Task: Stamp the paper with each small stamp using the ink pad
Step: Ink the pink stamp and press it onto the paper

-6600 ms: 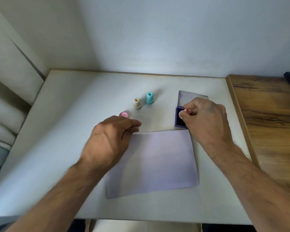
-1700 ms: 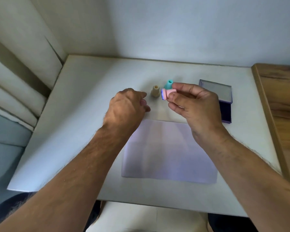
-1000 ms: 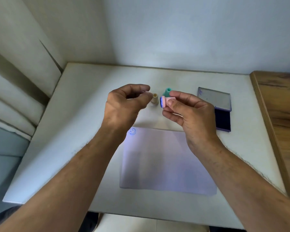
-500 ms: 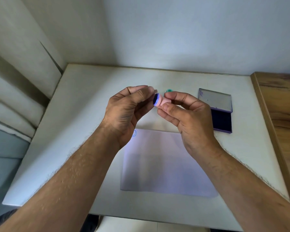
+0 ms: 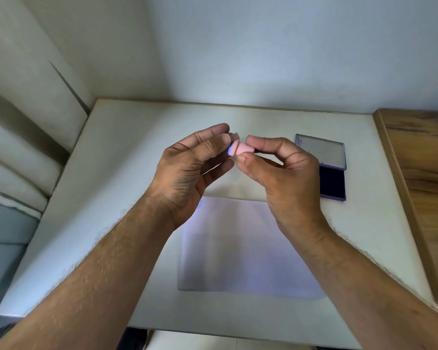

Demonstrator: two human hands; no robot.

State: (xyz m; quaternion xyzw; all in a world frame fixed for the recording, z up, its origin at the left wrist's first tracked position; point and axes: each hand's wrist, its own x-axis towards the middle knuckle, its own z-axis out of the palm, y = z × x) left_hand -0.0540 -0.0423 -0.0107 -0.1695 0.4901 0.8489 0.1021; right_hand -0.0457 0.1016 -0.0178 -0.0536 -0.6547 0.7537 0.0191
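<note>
The pink stamp [image 5: 242, 149] is held in the air above the table, lying sideways with its blue inked face pointing left. My right hand [image 5: 283, 178] pinches its body between thumb and fingers. My left hand [image 5: 190, 168] closes its fingertips around the inked end; whether a cap sits between them I cannot tell. Below the hands lies the white paper [image 5: 240, 251], with a blue round stamp mark [image 5: 199, 203] at its top left corner, half hidden by my left hand. The open ink pad [image 5: 332, 183] lies to the right. The beige and teal stamps are hidden behind my hands.
The ink pad's lid [image 5: 320, 151] is folded back behind the dark pad. A white table [image 5: 106, 178] stands against the wall. A wooden surface [image 5: 427, 188] adjoins it on the right, and pale cushions [image 5: 15, 157] sit on the left.
My hands have risen slightly and come closer together. My left fingertips have closed around the pink stamp's inked end, covering most of the blue face that showed half a second ago.
</note>
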